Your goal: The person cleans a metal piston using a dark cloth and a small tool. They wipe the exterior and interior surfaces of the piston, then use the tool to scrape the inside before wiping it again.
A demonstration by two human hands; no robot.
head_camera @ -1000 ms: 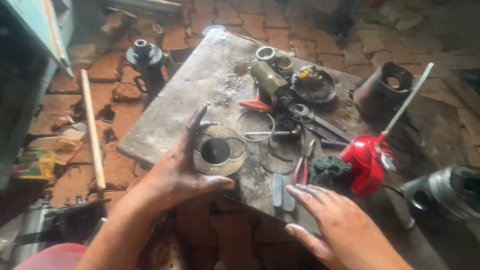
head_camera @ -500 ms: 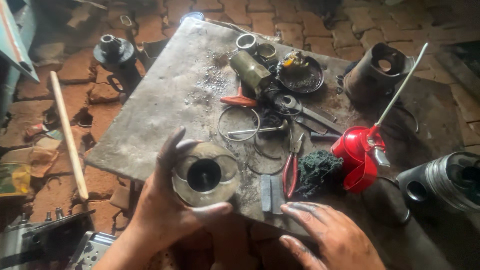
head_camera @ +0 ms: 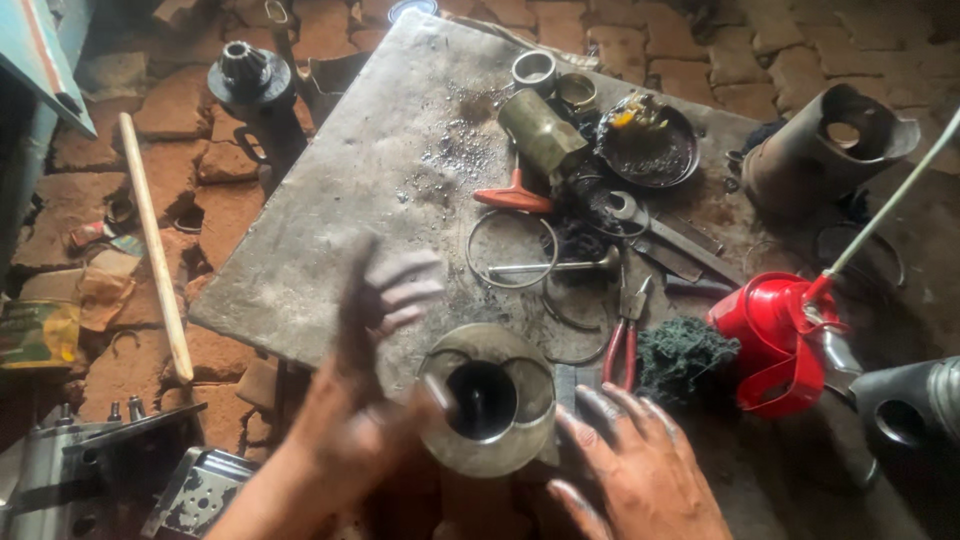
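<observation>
A round metal sleeve (dull, grimy, its dark bore facing up) sits at the slab's near edge.

Engine repair workshop: brick floor, greasy metal worktop, pliers, piston rings, red oil can, cylinder sleeve.

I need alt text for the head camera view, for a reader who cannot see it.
Two greasy hands handle a hollow metal cylinder at the near edge of a worn metal table: the blurred left hand grips it, the right hand rests beside it. A red oil can, pliers and rings lie behind.
</observation>
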